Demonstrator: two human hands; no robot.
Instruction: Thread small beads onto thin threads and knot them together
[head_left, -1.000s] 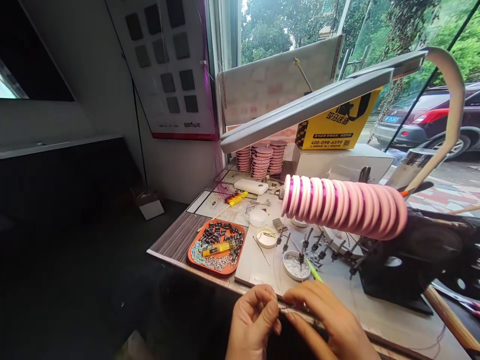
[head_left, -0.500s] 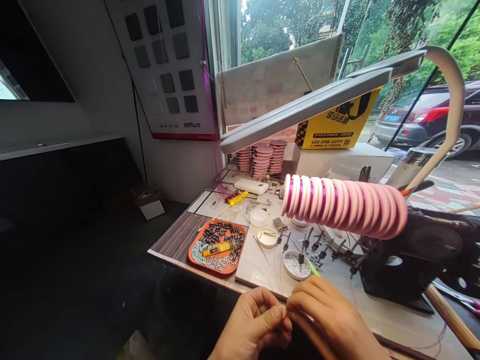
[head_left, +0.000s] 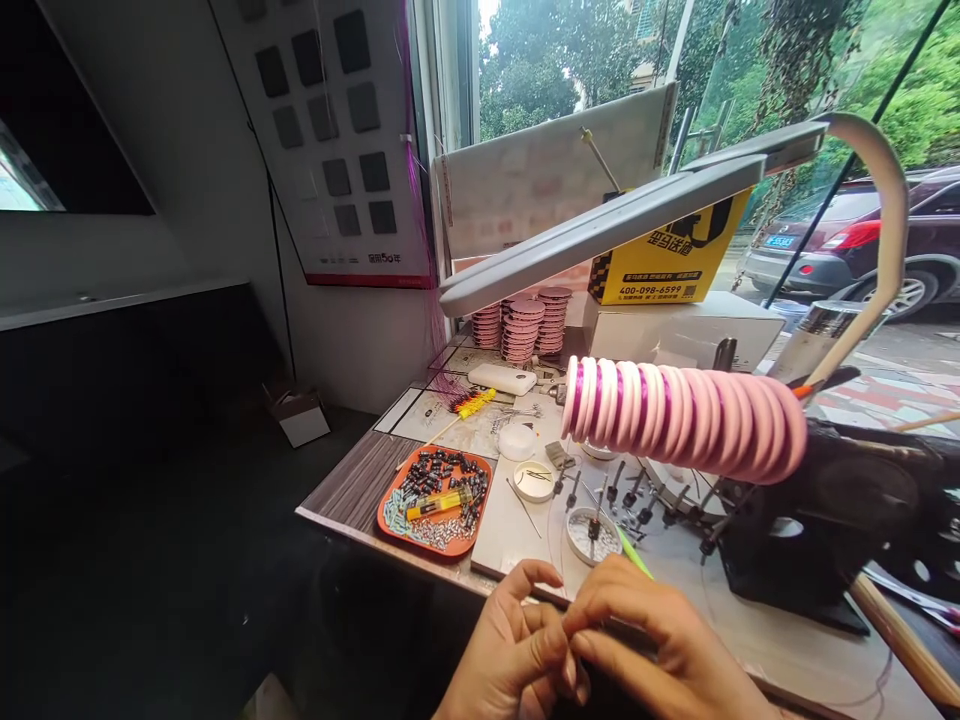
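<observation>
My left hand (head_left: 510,655) and my right hand (head_left: 660,645) meet at the near edge of the table, fingertips pinched together on something too small to make out. A thin clear line (head_left: 553,520) loops over the white mat (head_left: 517,530) just beyond them. A green stick (head_left: 634,553) pokes out above my right hand. A small round dish of tiny metal parts (head_left: 589,535) sits just past my fingers.
An orange tray (head_left: 435,490) holds small black and silver parts and a yellow lighter. A row of pink spools (head_left: 682,415) sits on a black machine (head_left: 825,520) at the right. A grey lamp arm (head_left: 600,230) hangs overhead. Stacked pink spools (head_left: 525,320) stand at the back.
Both hands have drawn nearer to me and lower in view, still pinched together. The view has shifted slightly.
</observation>
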